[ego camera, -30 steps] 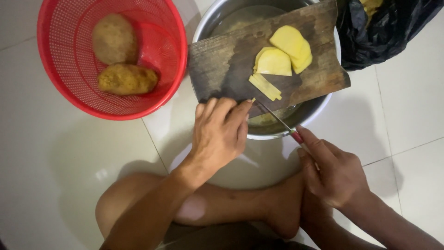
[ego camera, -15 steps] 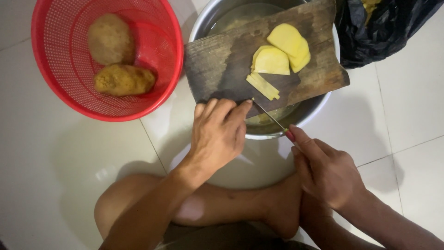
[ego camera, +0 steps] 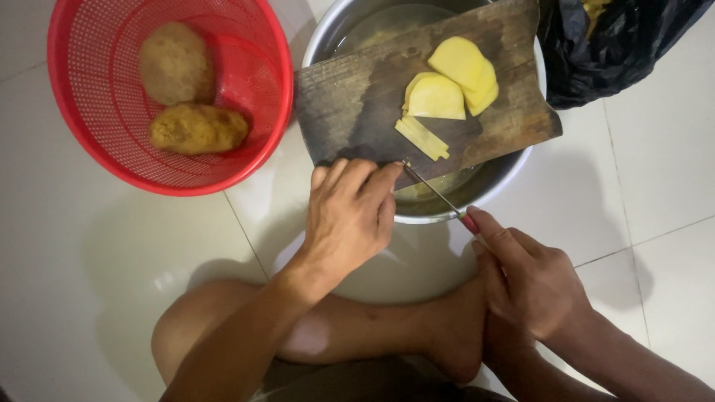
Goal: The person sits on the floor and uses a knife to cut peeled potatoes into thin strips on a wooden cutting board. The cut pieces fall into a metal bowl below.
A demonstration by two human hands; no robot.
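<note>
Red basket (ego camera: pixel 89 141) holds two potatoes (ego camera: pixel 197 128) beside wooden board (ego camera: pixel 350 104).

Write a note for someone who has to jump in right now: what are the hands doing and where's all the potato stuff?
Left hand: fingers pressed down at the near edge of the cutting board, right where the knife tip sits.
Right hand: gripping the knife's red handle.
The board lies across a metal bowl.
Done: peeled potato slices and a few strips lie on the board.
Left: two unpeeled potatoes wait in the red basket. The slices are not yet cut into strips.
A black bag sits beside the bowl.
</note>
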